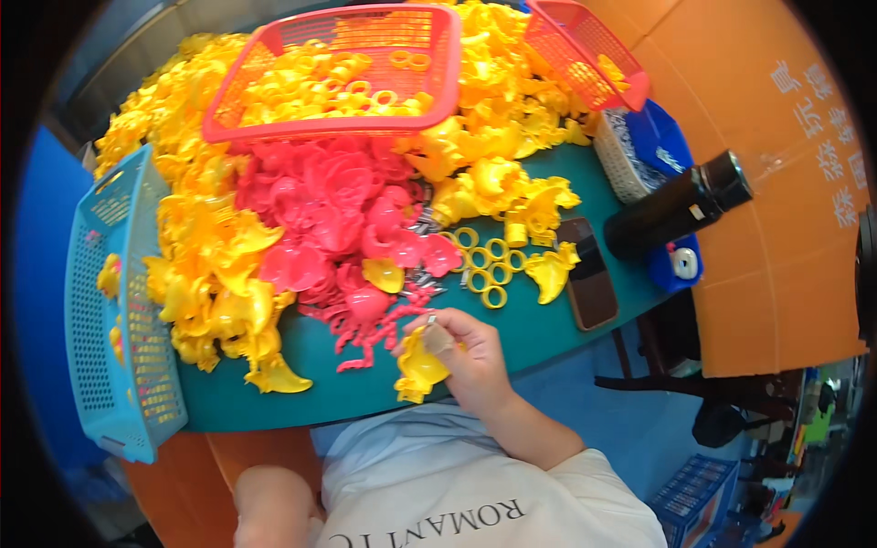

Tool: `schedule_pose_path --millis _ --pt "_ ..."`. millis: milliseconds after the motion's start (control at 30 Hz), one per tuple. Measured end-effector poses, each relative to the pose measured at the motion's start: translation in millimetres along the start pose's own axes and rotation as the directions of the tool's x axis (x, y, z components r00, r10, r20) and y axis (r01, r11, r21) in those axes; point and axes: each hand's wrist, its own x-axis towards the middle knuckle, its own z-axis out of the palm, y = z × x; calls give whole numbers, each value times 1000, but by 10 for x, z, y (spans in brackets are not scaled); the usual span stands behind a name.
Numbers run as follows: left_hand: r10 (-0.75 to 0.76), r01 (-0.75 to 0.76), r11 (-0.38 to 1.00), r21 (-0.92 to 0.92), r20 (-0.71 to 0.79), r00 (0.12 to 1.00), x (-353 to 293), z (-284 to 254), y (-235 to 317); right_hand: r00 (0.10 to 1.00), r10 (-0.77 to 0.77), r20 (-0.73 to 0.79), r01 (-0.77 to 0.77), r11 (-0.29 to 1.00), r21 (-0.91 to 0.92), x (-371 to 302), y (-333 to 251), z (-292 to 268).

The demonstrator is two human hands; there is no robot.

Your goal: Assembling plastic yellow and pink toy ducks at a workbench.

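My right hand (470,361) is closed in a pinch at the table's near edge, with a hollow yellow plastic shell piece (422,367) hanging below its fingers. A greyish patch (438,338) covers part of a finger; I cannot tell whether it is tape. A tiny shiny bit shows at the fingertips, too small to name. My left hand is out of view; a rounded bare-skinned shape (274,502) at the lower left could be an arm or a knee. Just beyond my right hand lie small pink curly parts (365,342) and a heap of pink shell pieces (329,196).
Yellow shell pieces (219,292) are heaped across the green table (548,342). A red basket (333,131) holds yellow rings; more yellow rings (493,272) lie nearby. A blue basket (119,365) stands left. Rightward are a phone (592,283), a black bottle (676,210) and a white basket (619,155).
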Motion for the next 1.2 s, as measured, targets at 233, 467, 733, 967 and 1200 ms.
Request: schedule_pose_path --millis 233,467,733,967,1200 --pt "-692 631 652 421 671 266 -530 -179 10 1000 11 -21 -11 1000 -1 -28 -156 -27" --pt "-656 793 -609 -7 567 -499 -980 282 225 880 -231 415 471 536 -700 14 -208 160" --pt "-492 473 -860 -191 555 -671 -1151 82 317 895 -438 -87 216 595 -775 48 -478 -326" --pt "-531 528 -834 -162 497 -686 -1188 159 310 887 -427 176 227 71 -971 44 -560 -635" --pt "-439 368 -898 -241 542 -716 -1135 295 217 952 -273 140 247 412 -877 -63 -459 -531"
